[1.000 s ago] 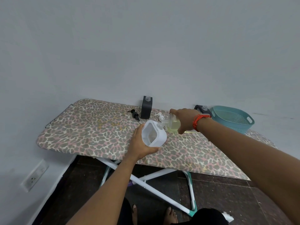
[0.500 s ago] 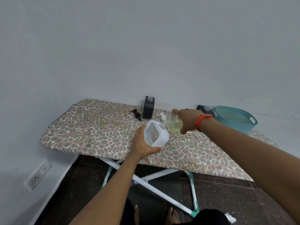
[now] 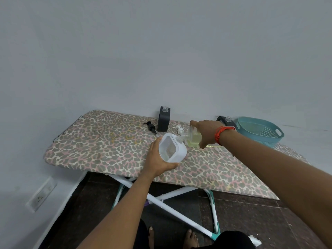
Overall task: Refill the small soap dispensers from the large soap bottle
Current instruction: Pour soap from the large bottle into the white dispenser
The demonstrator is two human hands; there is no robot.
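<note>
Bottle (image 3: 193, 139): clear, tilted, yellowish liquid inside, neck at the mouth of white dispenser (image 3: 173, 150).
Left hand (image 3: 158, 161): fingers curled round dispenser.
Right hand (image 3: 206, 132): fingers wrapped round bottle.

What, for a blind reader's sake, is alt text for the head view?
The right hand tips a clear bottle of yellowish liquid to the neck of a white square plastic dispenser gripped by the left hand, at a leopard-print ironing board. Behind: a teal basket.
</note>
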